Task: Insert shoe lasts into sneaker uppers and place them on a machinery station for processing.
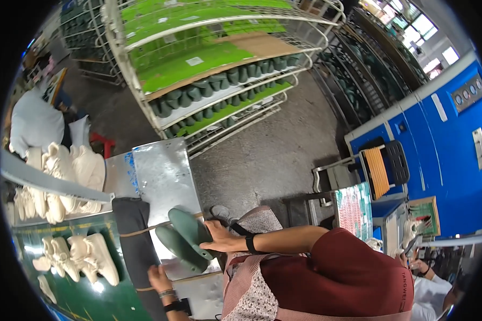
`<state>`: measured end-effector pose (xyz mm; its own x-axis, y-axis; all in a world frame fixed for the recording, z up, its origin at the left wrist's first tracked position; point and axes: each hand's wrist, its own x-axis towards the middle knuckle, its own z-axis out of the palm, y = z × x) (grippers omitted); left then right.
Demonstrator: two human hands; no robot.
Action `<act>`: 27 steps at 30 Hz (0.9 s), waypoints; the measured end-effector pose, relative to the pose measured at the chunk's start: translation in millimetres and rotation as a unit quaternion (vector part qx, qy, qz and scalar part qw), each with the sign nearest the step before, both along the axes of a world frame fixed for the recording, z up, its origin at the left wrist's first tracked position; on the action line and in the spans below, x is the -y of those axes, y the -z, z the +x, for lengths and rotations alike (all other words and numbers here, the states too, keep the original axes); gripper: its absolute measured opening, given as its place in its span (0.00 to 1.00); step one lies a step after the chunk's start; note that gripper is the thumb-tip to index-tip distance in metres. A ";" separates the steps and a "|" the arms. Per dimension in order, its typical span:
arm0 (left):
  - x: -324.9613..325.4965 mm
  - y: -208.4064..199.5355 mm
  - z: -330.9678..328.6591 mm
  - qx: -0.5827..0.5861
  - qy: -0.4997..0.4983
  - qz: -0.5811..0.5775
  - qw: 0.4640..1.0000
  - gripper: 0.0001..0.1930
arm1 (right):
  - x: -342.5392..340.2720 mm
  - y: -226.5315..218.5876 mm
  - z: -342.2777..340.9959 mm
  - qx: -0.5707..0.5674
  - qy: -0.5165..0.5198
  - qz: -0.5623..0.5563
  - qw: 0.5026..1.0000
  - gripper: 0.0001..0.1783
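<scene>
Two dark green shoe lasts, a far one [182,223] and a near one [175,246], lie side by side on a shiny metal bench top [163,163]. My right hand [223,237], with a black wristband, curls its fingers and thumb around the heel end of the far last. Nothing shows in my left hand [159,279], whose fingers are apart over a dark grey padded strip [133,241] left of the lasts. Thin brown bands cross this strip.
Cream shoes [91,259] stand on a green surface at left, with more on a shelf above, behind a grey bar [59,179]. A wire rack [198,88] holds several green lasts. At right are a folding chair [377,171], a blue cabinet [444,144] and another person [428,291].
</scene>
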<state>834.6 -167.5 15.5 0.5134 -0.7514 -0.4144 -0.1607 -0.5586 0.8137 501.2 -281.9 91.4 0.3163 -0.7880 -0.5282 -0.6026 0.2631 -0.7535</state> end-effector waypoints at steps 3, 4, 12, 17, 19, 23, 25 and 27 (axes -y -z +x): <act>11.0 25.8 -90.0 -0.059 -0.048 -0.003 0.997 0.27 | -14.0 33.7 11.7 0.041 -0.023 0.010 0.999 0.66; 25.3 8.5 -120.5 -0.099 -0.090 -0.025 0.991 0.30 | -18.5 34.1 11.9 0.055 -0.014 -0.018 0.998 0.67; 44.6 -64.9 -201.4 -0.366 -0.083 0.016 0.927 0.27 | 9.5 9.8 -52.1 0.208 0.020 0.101 0.973 0.64; 141.5 -84.8 -310.0 -0.416 -0.021 -0.106 0.903 0.49 | 68.5 -44.6 -167.8 0.215 0.149 0.218 0.940 0.56; 194.0 -86.1 -359.3 -0.394 0.065 -0.056 0.915 0.46 | 94.7 -20.7 -229.7 0.206 0.184 0.213 0.937 0.51; 290.7 -54.7 -459.9 -0.313 0.206 0.007 0.927 0.39 | 160.0 34.3 -345.7 0.235 0.242 0.208 0.918 0.44; 344.2 -33.1 -535.3 -0.275 0.296 0.013 0.914 0.37 | 187.5 110.5 -408.7 0.157 0.280 0.085 0.943 0.44; 388.1 -11.5 -584.3 -0.260 0.314 0.046 0.912 0.35 | 236.5 88.2 -473.0 0.190 0.292 0.162 0.924 0.46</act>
